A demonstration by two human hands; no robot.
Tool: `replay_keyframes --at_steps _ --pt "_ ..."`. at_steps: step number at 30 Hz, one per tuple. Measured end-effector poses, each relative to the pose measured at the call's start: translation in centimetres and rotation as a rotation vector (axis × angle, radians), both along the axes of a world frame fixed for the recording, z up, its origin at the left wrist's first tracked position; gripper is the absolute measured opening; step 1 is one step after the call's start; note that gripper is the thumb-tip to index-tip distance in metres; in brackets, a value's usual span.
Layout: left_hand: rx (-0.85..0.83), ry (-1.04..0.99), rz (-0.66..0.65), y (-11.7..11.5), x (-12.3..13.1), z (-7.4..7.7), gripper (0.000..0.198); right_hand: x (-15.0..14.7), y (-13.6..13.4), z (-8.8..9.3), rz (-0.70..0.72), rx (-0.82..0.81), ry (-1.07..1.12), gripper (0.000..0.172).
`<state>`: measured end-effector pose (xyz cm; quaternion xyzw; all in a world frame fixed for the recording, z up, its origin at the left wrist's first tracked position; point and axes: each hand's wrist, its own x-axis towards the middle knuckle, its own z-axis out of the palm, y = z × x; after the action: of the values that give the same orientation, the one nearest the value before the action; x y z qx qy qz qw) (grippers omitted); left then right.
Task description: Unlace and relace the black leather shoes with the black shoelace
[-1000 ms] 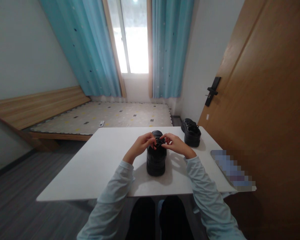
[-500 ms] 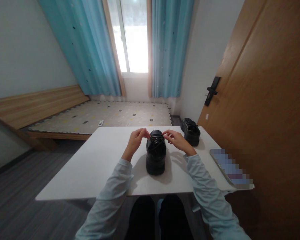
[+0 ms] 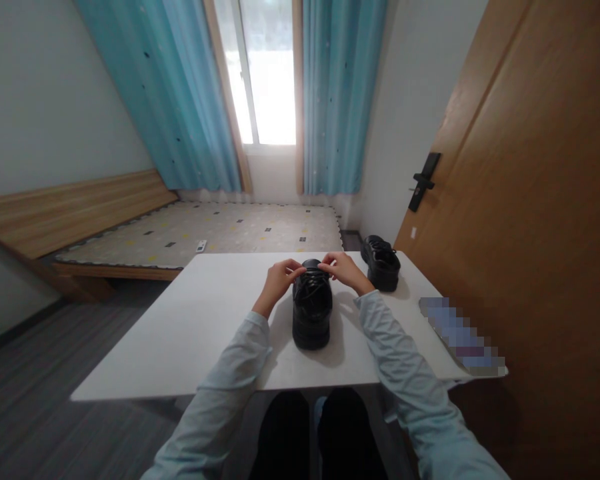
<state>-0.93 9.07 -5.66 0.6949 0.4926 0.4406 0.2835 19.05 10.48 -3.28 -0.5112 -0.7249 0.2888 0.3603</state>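
A black lace-up shoe (image 3: 312, 313) stands upright on the white table (image 3: 180, 333), its toe toward me. My left hand (image 3: 282, 277) is at the left side of the shoe's upper end, thumb and forefinger pinched by the laces (image 3: 313, 281). On the right side, my right hand (image 3: 341, 268) pinches near the top of the same laces. Both pinches seem to be on lace, though the thin black strands between the fingertips are too small to make out fully.
A second black shoe (image 3: 381, 265) sits at the table's back right. A blurred flat object (image 3: 460, 337) lies along the right edge, beside a wooden door (image 3: 520, 200). Behind the table is a bed (image 3: 240, 230) with a small white item (image 3: 201, 246) on it.
Both hands have moved inward over the shoe's upper end, the right one shifting left and slightly up. The shoe stays in place.
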Motion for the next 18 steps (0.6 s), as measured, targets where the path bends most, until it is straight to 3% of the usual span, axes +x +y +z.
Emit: replay_keyframes --at_steps 4,9,18 --pt "-0.03 -0.003 -0.003 0.4 0.1 -0.2 0.036 -0.4 0.1 -0.2 -0.038 -0.098 0.083 0.019" --pt "-0.096 -0.009 -0.024 1.0 0.1 -0.8 0.033 -0.3 0.4 -0.1 0.027 -0.223 0.159 0.022" --pt "0.016 0.125 -0.018 0.7 -0.4 -1.2 0.018 0.8 -0.1 -0.6 0.008 -0.216 0.262 0.026"
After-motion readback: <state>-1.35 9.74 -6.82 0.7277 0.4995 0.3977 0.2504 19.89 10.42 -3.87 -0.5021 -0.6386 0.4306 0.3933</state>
